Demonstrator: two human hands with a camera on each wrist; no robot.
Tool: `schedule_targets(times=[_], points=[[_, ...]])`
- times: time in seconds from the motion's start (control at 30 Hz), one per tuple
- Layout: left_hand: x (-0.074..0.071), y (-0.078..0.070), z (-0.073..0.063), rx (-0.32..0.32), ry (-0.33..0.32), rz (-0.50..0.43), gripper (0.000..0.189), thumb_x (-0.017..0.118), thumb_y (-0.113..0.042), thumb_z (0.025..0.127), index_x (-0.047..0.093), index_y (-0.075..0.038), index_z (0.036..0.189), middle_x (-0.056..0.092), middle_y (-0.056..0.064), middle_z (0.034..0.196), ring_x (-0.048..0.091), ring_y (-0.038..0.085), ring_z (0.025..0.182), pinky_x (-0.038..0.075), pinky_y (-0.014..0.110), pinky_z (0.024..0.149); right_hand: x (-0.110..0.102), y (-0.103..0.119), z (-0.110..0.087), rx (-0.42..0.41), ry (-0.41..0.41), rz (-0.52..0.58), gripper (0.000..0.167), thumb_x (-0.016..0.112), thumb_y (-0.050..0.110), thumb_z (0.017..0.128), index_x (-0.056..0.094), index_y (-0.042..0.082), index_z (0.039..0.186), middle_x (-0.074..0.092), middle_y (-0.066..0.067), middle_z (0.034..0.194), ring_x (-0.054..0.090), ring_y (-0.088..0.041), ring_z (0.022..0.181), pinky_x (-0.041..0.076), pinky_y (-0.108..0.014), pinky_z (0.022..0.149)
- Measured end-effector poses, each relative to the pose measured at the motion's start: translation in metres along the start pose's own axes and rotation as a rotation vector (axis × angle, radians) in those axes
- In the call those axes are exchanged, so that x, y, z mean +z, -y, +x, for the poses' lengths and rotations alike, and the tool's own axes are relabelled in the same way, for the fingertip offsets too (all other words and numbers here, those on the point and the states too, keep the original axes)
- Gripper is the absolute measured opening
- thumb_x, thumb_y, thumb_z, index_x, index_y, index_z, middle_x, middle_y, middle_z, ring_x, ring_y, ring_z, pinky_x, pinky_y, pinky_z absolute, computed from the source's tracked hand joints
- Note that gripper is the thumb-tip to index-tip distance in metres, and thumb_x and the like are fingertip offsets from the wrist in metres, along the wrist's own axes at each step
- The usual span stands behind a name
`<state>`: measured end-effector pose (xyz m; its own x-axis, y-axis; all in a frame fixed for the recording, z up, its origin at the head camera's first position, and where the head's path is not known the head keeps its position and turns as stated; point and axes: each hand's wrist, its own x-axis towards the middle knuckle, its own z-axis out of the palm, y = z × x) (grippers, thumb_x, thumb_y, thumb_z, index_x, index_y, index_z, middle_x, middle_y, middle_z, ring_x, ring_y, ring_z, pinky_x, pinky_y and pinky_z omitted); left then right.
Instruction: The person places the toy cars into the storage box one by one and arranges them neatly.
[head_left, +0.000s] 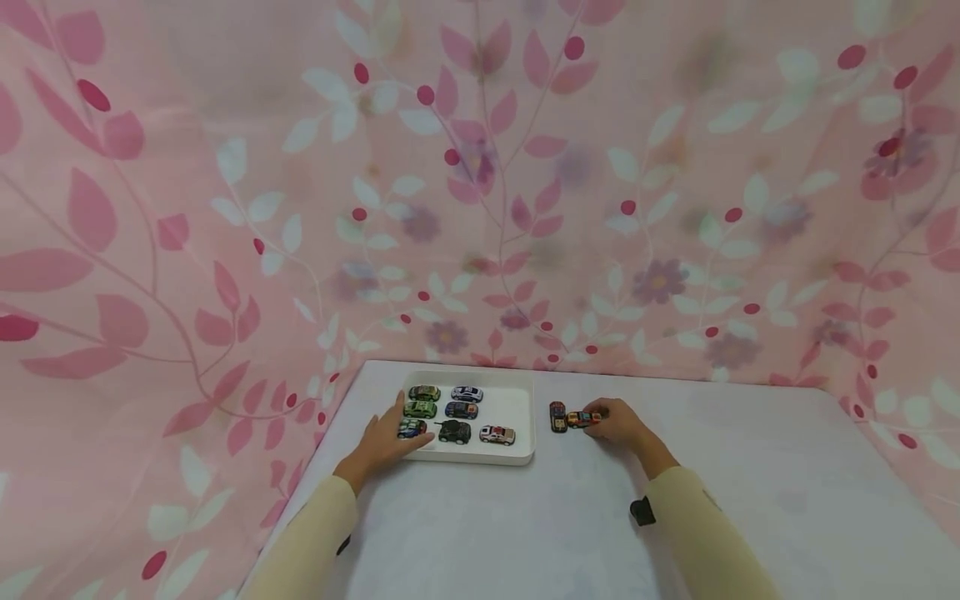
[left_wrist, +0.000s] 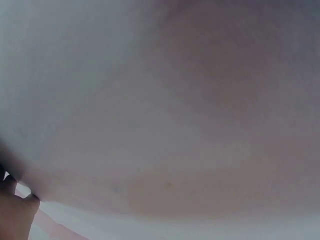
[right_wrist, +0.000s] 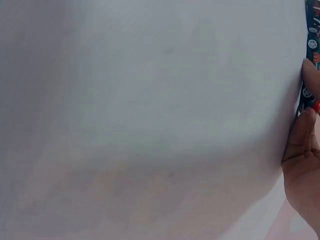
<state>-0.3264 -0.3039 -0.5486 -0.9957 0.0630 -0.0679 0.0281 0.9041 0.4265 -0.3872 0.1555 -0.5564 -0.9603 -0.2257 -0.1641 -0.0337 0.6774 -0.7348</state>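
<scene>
My right hand (head_left: pixel 621 425) pinches the rear of an orange-and-yellow toy car (head_left: pixel 581 419) on the table, right of the tray. That car's nose is right at the side of a dark red-and-blue toy car (head_left: pixel 558 416) lying crosswise to it. In the right wrist view, thumb and fingertips lie around the toy car (right_wrist: pixel 308 93) at the right edge. At the left end of a white tray (head_left: pixel 513 400), my left hand (head_left: pixel 381 443) rests with fingers extended and thumb stretched along the front rim. Its fingers partly cover a blue-green toy car (head_left: pixel 412 427).
Inside the tray are several toy cars, including a black tank-like one (head_left: pixel 453 431), a white one (head_left: pixel 497 434) and a green one (head_left: pixel 420 409). A pink floral cloth (head_left: pixel 495 208) hangs behind the white table (head_left: pixel 510 533) and at its sides.
</scene>
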Motion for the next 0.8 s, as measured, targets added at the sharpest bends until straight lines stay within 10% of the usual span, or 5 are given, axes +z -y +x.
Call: schedule_targets(times=[0.8], points=[[-0.001, 0.001, -0.003, 0.025, -0.012, -0.042, 0.118, 0.062, -0.070, 0.082, 0.002, -0.004, 0.159, 0.031, 0.022, 0.159, 0.030, 0.037, 0.148, 0.007, 0.063, 0.120, -0.008, 0.001, -0.005, 0.065, 0.073, -0.017, 0.042, 0.084, 0.027, 0.079, 0.071, 0.006, 0.113, 0.063, -0.012, 0.109, 0.052, -0.026, 0.098, 0.046, -0.035, 0.083]])
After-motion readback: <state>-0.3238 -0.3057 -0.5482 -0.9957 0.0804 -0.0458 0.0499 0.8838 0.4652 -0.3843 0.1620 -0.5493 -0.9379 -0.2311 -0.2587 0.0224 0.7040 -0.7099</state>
